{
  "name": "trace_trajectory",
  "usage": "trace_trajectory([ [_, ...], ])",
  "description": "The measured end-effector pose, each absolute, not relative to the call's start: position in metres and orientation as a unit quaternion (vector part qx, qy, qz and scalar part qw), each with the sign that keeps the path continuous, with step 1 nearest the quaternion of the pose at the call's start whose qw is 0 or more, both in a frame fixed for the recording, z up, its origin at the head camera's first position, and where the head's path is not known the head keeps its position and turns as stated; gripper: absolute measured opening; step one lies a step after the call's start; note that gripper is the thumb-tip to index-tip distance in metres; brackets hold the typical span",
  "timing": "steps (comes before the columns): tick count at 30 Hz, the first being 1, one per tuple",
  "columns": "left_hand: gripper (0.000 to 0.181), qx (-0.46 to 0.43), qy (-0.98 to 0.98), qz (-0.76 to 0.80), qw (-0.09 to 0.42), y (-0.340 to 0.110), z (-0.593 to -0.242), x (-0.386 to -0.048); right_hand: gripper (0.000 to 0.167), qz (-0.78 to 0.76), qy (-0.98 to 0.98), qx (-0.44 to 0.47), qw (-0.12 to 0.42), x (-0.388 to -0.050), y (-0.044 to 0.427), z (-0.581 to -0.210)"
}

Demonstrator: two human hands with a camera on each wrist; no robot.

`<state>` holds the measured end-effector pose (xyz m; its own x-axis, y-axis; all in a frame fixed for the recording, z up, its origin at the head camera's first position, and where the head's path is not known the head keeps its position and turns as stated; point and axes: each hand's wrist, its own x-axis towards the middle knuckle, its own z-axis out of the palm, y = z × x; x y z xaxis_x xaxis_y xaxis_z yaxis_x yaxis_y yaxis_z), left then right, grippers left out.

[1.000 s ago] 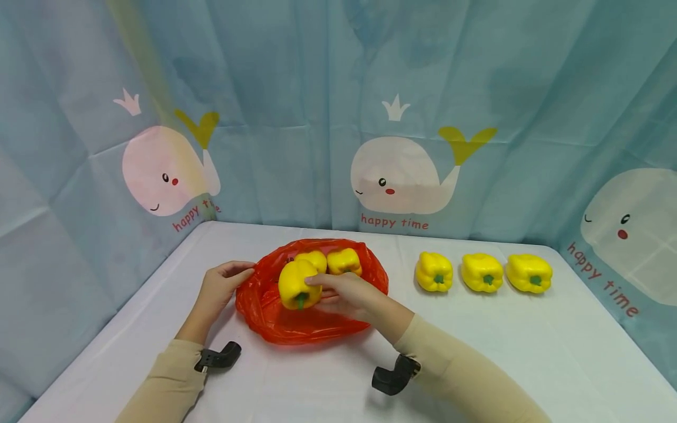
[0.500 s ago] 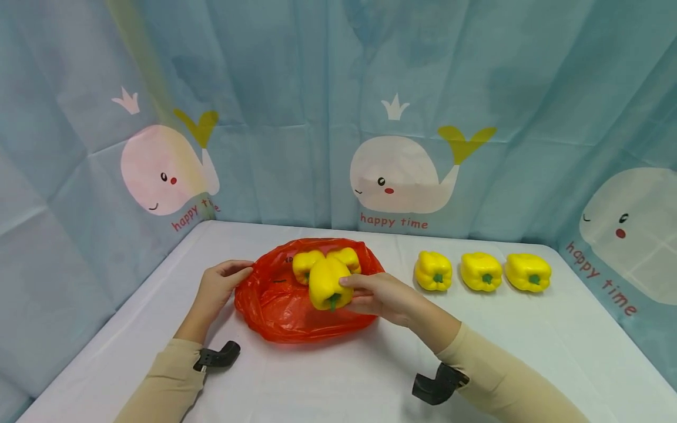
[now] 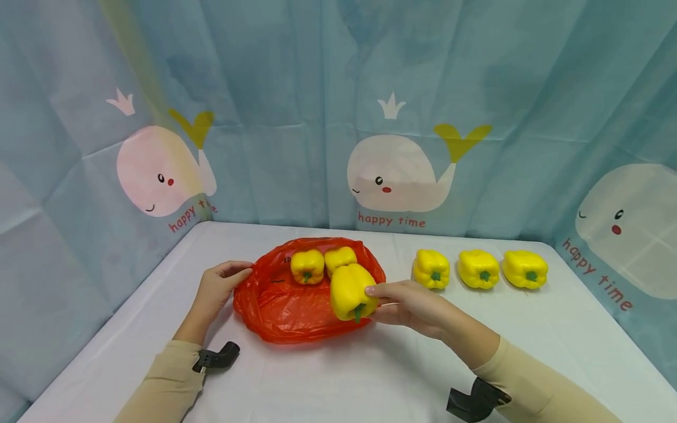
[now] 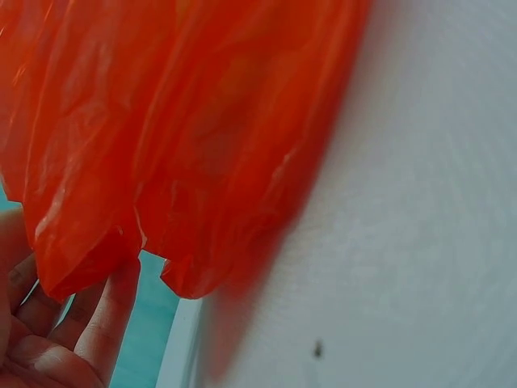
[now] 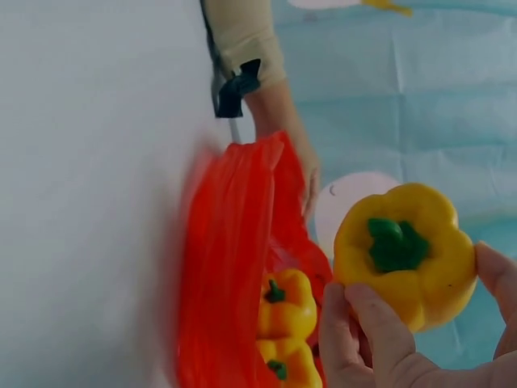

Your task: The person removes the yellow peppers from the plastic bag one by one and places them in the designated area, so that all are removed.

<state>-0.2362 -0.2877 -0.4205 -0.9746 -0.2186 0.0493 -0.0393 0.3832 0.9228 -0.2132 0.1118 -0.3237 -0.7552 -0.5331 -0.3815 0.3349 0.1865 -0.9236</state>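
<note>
A yellow bell pepper [image 3: 353, 292] with a green stem is gripped between the thumb and fingers of my right hand [image 3: 409, 305], over the right part of a red plastic bag [image 3: 296, 314]. The right wrist view shows that pepper [image 5: 408, 283] stem-on, raised beside the bag [image 5: 222, 267]. Two more yellow bell peppers [image 3: 307, 267] lie inside the opened bag, towards its back. At the bag's left rim, my left hand [image 3: 215, 294] pinches the plastic; in the left wrist view its fingers [image 4: 113, 315] are partly behind the red film [image 4: 178, 162].
Three yellow bell peppers [image 3: 479, 269] stand in a row on the white table [image 3: 296, 382], right of the bag. Behind the table hangs a blue curtain [image 3: 285, 176] printed with whales. A black wrist-camera mount [image 3: 217, 357] sits on each sleeve.
My right hand has carried the pepper rightward, from over the bag's middle to its right edge. The two peppers in the bag are now more exposed. The left hand stays at the rim.
</note>
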Motion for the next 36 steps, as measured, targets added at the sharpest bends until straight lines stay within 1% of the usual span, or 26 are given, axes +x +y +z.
trace_trajectory([
  [6,0.049,0.083,-0.826,-0.552,0.078,-0.288,-0.423,-0.236,0.055,-0.639,0.685,-0.075,0.342,-0.208,0.137,-0.324],
  [19,0.048,0.078,-0.820,-0.561,0.081,-0.288,-0.426,-0.235,0.048,-0.646,0.675,-0.078,0.347,-0.203,0.176,-0.336],
  [25,0.048,0.077,-0.824,-0.555,0.083,-0.288,-0.425,-0.235,0.051,-0.647,0.674,-0.070,0.350,-0.199,0.191,-0.336],
  [36,0.049,0.078,-0.824,-0.555,0.080,-0.288,-0.422,-0.237,0.050,-0.647,0.676,-0.047,0.350,-0.199,0.213,-0.344],
])
